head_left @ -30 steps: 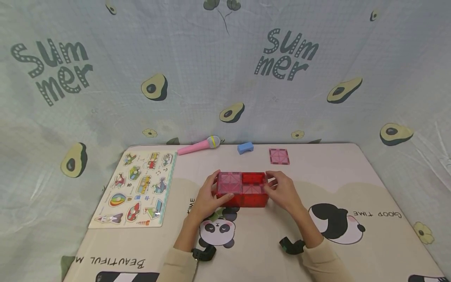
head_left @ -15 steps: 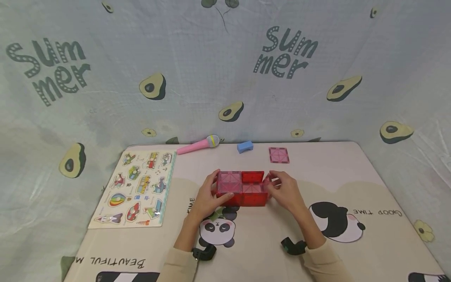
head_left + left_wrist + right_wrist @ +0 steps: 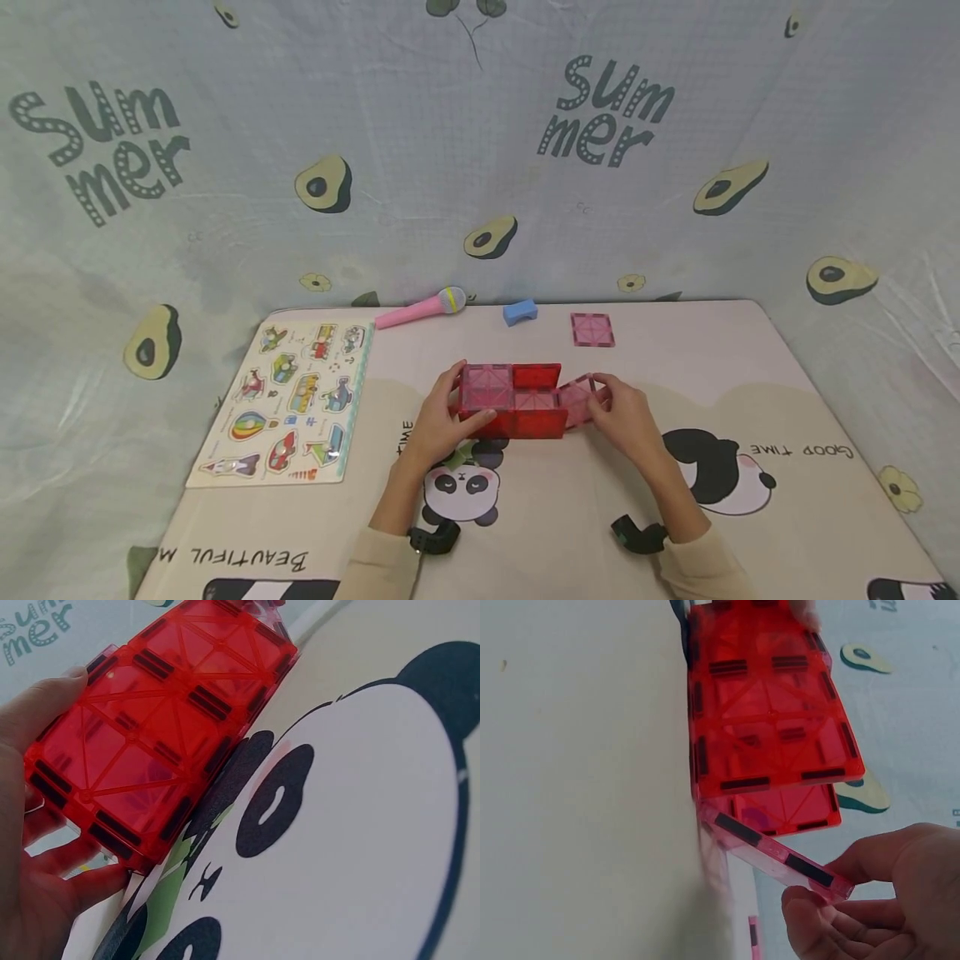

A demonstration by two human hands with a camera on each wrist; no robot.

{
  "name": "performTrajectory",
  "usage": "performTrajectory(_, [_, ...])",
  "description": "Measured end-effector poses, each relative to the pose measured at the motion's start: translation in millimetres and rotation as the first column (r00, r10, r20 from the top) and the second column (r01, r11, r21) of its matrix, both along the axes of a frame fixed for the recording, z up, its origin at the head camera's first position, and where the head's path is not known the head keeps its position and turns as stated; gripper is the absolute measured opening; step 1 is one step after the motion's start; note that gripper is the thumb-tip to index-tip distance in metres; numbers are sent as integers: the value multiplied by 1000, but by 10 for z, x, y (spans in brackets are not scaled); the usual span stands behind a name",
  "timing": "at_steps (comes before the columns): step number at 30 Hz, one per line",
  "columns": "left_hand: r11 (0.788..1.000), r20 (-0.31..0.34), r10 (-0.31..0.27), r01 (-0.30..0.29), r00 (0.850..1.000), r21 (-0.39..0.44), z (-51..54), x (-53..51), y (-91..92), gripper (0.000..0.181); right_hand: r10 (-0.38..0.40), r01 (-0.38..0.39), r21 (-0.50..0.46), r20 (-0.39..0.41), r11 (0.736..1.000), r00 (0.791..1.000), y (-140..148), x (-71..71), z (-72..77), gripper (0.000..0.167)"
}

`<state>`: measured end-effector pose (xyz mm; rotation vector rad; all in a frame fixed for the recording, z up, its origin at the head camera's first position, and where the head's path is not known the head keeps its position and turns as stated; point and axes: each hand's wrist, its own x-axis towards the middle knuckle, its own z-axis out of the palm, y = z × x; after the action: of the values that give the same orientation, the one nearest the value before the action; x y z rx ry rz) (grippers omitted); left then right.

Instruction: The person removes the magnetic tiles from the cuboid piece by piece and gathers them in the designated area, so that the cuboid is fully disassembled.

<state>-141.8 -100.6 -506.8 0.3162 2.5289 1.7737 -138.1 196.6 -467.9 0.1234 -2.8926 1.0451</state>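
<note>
A box of red and pink translucent tiles (image 3: 487, 388) stands mid-table, its right half uncovered on top. My left hand (image 3: 438, 425) grips its left end, thumb on the front wall; the left wrist view shows the red front tiles (image 3: 131, 742) with the hand (image 3: 37, 847) around their end. At the box's right end my right hand (image 3: 624, 415) pinches a pink tile (image 3: 577, 400) that leans outward. In the right wrist view the hand (image 3: 900, 900) holds that tile (image 3: 772, 855) by its outer edge, slanting away from the red wall (image 3: 772, 720).
Behind the box lie a pink microphone (image 3: 412, 313), a blue block (image 3: 521, 312) and a flat pink tile (image 3: 592, 330). A picture puzzle board (image 3: 281, 404) lies at the left. A patterned cloth (image 3: 405, 167) hangs behind the table.
My right hand has moved right, and the pink tile in it has swung outward from the box's right end. The left hand and the box have barely moved.
</note>
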Motion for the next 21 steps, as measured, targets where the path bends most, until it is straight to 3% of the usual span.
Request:
performTrajectory(9, [1000, 3, -7, 7, 1000, 11, -11, -18, -8, 94, 49, -54, 39, 112, 998, 992, 36, 20, -11, 59])
performTrajectory(21, [1000, -5, -2, 2, 1000, 6, -17, -3, -4, 94, 48, -52, 22, 162, 998, 986, 68, 10, -7, 62])
